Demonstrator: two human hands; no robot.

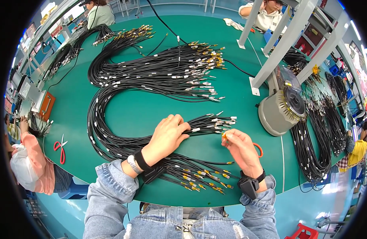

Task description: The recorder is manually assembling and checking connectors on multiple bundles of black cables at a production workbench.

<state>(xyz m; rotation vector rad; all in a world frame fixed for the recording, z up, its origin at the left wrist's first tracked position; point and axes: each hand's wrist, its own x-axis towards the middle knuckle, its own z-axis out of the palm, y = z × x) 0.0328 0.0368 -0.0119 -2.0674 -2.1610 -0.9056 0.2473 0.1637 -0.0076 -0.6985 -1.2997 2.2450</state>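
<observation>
Green desk: black cables pointed rightward, tips nearer the right hand. It pinched an orange piece (left hand's grip: couldn't tell).

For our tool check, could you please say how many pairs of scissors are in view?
1 clearly: the red-handled scissors, at left on the table. An orange loop beside the right hand may belong to another, mostly hidden.

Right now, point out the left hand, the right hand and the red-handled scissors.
Left hand (166, 136): head view, on the back of the hand.
Right hand (243, 149): head view, mid-hand.
Red-handled scissors (61, 146): head view, near the pivot.
</observation>
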